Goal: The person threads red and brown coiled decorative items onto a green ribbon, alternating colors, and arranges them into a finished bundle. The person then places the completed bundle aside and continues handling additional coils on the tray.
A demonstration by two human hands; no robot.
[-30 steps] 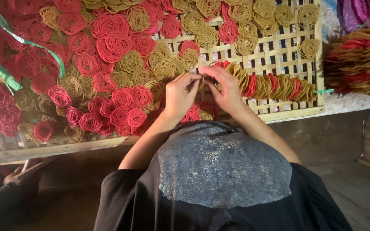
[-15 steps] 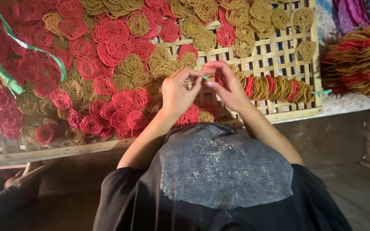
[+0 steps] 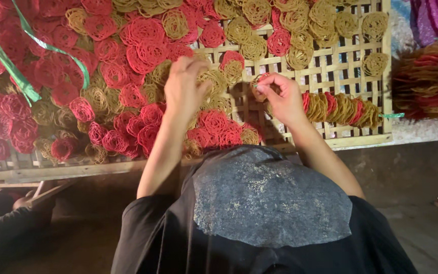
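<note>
A short row of stacked discs (image 3: 341, 108) lay on the bamboo tray (image 3: 386, 76), most loose discs (image 3: 143, 45) unsorted, as the right hand (image 3: 282, 99) pinched one disc (image 3: 260, 86) and the left hand (image 3: 186, 86) closed over the heap.

Your woven lattice tray (image 3: 353, 96) is matt, rough split bamboo. On it, the noodle coils (image 3: 143, 45) are dry, stringy, matt. Above it, the green strap (image 3: 6, 63) is glossy plastic.

Bare lattice of the bamboo tray (image 3: 353, 61) lies open between the two hands and toward the right rim. Red and tan noodle coils (image 3: 128, 66) crowd the left and far side. A standing row of coils (image 3: 340, 109) blocks the right near edge; green straps (image 3: 6, 66) cross the left.
</note>
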